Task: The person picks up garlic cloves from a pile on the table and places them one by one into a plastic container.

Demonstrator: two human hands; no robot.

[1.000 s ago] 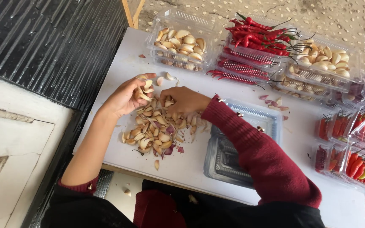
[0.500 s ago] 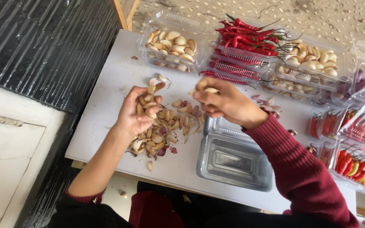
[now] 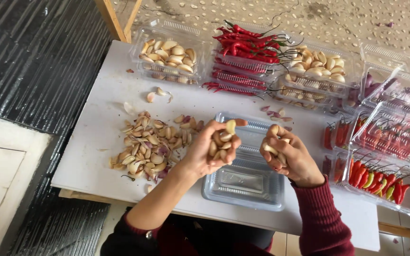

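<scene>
- I see my left hand (image 3: 214, 147) raised above the empty clear tray (image 3: 246, 182), palm turned up, fingers curled around a handful of garlic cloves (image 3: 220, 142).
- One more clove (image 3: 231, 126) is pinched at the fingertips of this hand, a little above the others.
- My right hand (image 3: 288, 154) is just beside the left one, also above the tray, and it is closed on a few cloves (image 3: 272, 148); one of them sticks out at the top of the fist.
- The two hands are near each other but they do not touch.
- The empty clear tray lies open on the white worktop (image 3: 96, 142), directly under both hands, with nothing in it.
- On the left of the tray there is a loose pile of garlic cloves and skins (image 3: 150, 147), spread on the worktop; some skins are purple.
- At the far side of the worktop stands a clear box with peeled garlic (image 3: 169, 54), then stacked boxes with long red chillies (image 3: 247, 47) on top, then another box of garlic (image 3: 319, 66).
- On the right side there are boxes of small chillies (image 3: 378, 178), red with a few green and yellow ones, and more boxes behind them.
- Both my arms wear dark red sleeves (image 3: 321, 218); the left one is pushed up, so the forearm is bare.
</scene>
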